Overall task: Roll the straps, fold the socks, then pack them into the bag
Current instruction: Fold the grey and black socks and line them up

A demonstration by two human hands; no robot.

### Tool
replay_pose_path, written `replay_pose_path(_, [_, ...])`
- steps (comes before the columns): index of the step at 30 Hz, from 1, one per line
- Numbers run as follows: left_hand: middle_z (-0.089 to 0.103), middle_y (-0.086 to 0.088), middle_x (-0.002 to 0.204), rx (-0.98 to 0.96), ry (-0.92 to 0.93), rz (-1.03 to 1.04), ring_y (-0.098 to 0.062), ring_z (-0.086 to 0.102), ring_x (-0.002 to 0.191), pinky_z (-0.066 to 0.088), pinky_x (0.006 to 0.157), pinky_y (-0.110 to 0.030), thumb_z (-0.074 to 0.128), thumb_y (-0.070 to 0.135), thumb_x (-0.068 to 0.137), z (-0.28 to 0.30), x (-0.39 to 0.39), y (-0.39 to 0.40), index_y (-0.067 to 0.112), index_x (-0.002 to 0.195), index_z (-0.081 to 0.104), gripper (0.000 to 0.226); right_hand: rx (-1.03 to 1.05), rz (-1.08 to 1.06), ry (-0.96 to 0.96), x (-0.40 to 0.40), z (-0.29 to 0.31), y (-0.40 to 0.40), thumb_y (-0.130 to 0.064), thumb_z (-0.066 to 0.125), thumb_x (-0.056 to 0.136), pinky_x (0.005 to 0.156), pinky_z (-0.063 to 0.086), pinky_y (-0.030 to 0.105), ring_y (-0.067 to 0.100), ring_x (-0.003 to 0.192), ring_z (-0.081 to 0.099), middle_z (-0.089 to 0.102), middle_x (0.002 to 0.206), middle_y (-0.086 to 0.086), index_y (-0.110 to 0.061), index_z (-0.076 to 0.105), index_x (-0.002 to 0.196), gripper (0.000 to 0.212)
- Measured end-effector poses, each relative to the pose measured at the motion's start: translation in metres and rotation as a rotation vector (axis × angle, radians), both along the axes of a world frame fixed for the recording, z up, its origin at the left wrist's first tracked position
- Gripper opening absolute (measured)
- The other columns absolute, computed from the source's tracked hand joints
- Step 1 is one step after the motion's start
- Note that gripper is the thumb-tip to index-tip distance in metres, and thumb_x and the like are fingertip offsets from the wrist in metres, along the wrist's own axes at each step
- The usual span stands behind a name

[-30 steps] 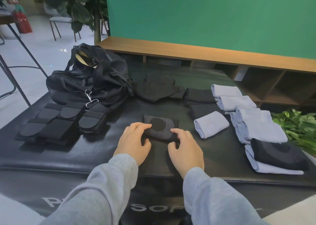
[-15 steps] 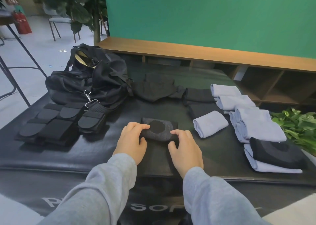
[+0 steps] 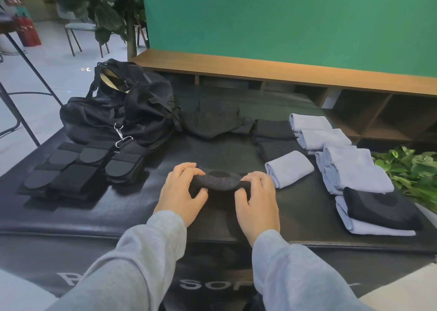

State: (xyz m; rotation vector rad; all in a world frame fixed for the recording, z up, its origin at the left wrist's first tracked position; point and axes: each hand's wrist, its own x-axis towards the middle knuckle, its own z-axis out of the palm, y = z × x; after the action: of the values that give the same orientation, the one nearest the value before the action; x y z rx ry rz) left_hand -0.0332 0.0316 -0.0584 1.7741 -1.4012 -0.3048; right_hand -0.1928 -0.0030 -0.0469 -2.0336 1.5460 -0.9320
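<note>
You're mid-fold: your left hand [image 3: 182,192] and right hand [image 3: 256,200] curl their fingers round the dark sock [image 3: 218,180] at the counter's [image 3: 146,206] front, folded socks [image 3: 354,171] lie right, and the bag [image 3: 118,114] awaits packing.

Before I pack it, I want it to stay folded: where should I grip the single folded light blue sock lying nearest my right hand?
Probably across the middle of the light blue sock, fingers over the top and thumb beneath, pinching all layers. Come from its rounded, closed fold at the near-left end, beside the right hand; the layers look loose at the far-right end and could splay.
</note>
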Motion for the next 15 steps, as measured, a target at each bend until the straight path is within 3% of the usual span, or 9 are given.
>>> replay_pose_path(4, [0.051,0.014,0.113,0.042,0.176,0.044,-0.008,0.048,0.107,0.042,0.094,-0.028,0.063,0.027,0.085,0.006,-0.002,0.003,0.031,0.109,0.056,0.026,0.092,-0.026,-0.104,-0.001,-0.001,0.001,-0.027,0.042,0.095,0.085,0.037,0.022,0.004,0.103,0.045,0.043,0.109,-0.019,-0.029,0.047,0.111,0.017])
replay_pose_path(7, [0.059,0.010,0.104,0.073,0.310,0.051,-0.012,0.057,0.100,0.050,0.090,-0.036,0.059,0.037,0.086,0.004,-0.001,0.004,0.033,0.101,0.055,0.015,0.161,-0.062,-0.140,-0.002,-0.001,0.003,-0.037,0.034,0.098,0.088,0.044,0.028,0.013,0.102,0.054,0.054,0.110,-0.009,-0.024,0.045,0.119,0.027])
replay_pose_path(9, [0.064,0.009,0.101,0.080,0.376,0.047,-0.014,0.060,0.097,0.052,0.088,-0.041,0.057,0.045,0.085,0.003,0.001,0.003,0.034,0.098,0.055,0.018,0.154,-0.068,-0.158,-0.002,0.000,0.004,-0.041,0.031,0.099,0.088,0.040,0.026,0.015,0.109,0.053,0.055,0.117,-0.007,-0.020,0.044,0.125,0.036])
replay_pose_path(11, [0.066,0.008,0.105,0.109,0.411,0.047,-0.015,0.061,0.100,0.052,0.089,-0.042,0.055,0.054,0.080,0.002,0.002,0.003,0.034,0.101,0.054,0.028,0.163,-0.059,-0.140,-0.004,0.004,0.007,-0.043,0.031,0.099,0.086,0.035,0.024,0.016,0.111,0.051,0.051,0.112,-0.009,-0.019,0.042,0.128,0.040])
replay_pose_path(13, [0.066,0.007,0.109,0.134,0.458,0.049,-0.014,0.061,0.103,0.050,0.092,-0.041,0.055,0.063,0.073,0.003,0.003,0.003,0.039,0.102,0.054,0.038,0.191,-0.029,-0.102,-0.004,0.009,0.009,-0.045,0.034,0.098,0.081,0.035,0.023,0.014,0.101,0.052,0.047,0.100,-0.013,-0.020,0.040,0.128,0.040])
replay_pose_path(15, [0.066,0.005,0.111,0.175,0.463,0.044,-0.013,0.061,0.103,0.049,0.093,-0.040,0.057,0.059,0.077,0.007,0.002,0.005,0.042,0.105,0.052,0.033,0.204,0.011,-0.063,-0.006,0.012,0.012,-0.046,0.042,0.095,0.079,0.037,0.024,0.012,0.093,0.051,0.050,0.098,-0.013,-0.022,0.040,0.124,0.038])
